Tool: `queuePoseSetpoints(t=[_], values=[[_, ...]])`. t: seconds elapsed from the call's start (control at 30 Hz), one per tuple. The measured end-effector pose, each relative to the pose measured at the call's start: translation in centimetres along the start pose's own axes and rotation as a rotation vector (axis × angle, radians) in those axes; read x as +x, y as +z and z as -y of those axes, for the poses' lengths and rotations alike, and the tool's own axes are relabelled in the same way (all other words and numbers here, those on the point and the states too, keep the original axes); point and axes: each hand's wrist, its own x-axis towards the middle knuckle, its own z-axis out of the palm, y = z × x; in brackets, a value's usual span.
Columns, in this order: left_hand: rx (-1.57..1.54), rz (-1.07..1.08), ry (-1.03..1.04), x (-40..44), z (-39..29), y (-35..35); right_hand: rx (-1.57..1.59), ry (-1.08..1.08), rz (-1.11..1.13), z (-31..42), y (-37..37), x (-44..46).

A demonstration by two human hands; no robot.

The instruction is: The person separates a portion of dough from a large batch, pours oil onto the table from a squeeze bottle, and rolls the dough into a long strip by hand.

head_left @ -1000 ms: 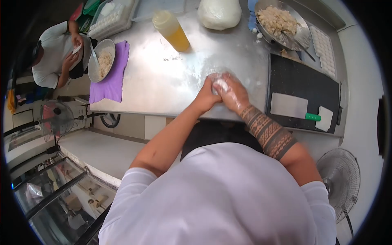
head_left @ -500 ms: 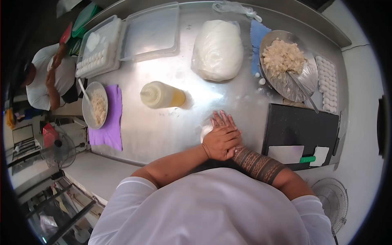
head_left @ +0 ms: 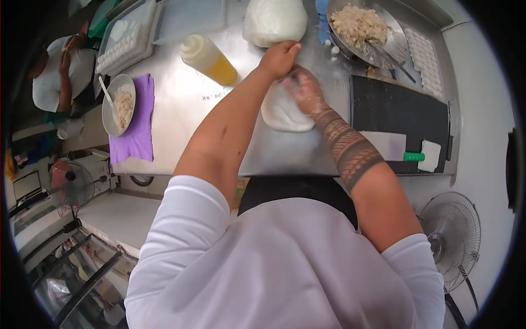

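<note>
A flattened piece of white dough (head_left: 289, 113) lies on the metal table in front of me. My right hand (head_left: 305, 90), blurred by motion, is at the dough's upper right edge. Beyond the dough, my left hand (head_left: 280, 59) is closed, its fingers curled near the plastic-wrapped mass of dough (head_left: 275, 22); whether anything is inside it is hidden. A squeeze bottle of yellow liquid (head_left: 209, 60) stands left of my hands.
Right: a bowl of filling (head_left: 364, 27), a tray of small white balls (head_left: 424, 63), a black board (head_left: 400, 107) with a green-handled scraper (head_left: 413, 157). Left: another bowl (head_left: 119, 105) on a purple cloth (head_left: 141, 120), a plastic box (head_left: 127, 41), another person (head_left: 66, 71).
My hands were pressed together, one over the other; now they are apart, with the left farther forward. The dough shows as a wide flat piece. The view has shifted.
</note>
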Motion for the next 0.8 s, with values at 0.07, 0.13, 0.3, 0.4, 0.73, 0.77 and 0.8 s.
queuePoseSetpoints(t=[0.07,0.13,0.3,0.4,0.73,0.77,0.8], values=[[0.725,-0.152,0.217,-2.8,3.3,3.1,0.488,0.117,-0.292,-2.4,0.2,-3.0],[0.799,-0.083,0.103,-6.6,1.9,4.3,0.847,0.259,-0.454,-2.9,-0.9,-5.9],[0.836,0.162,-0.036,-18.4,-5.1,4.4,1.11,0.4,-0.399,-2.0,-2.4,-13.4],[0.552,0.247,-0.096,-21.8,-7.4,3.1,1.164,0.417,-0.275,-1.8,-2.4,-14.7],[0.18,-0.162,0.282,-21.0,1.2,8.7,0.33,0.247,-0.069,4.6,2.1,-11.9],[0.153,-0.183,0.243,-20.5,1.9,9.2,0.193,0.208,-0.184,3.5,3.3,-11.4],[0.127,-0.205,0.204,-20.2,2.4,9.3,0.141,0.233,-0.123,4.5,2.7,-11.2]])
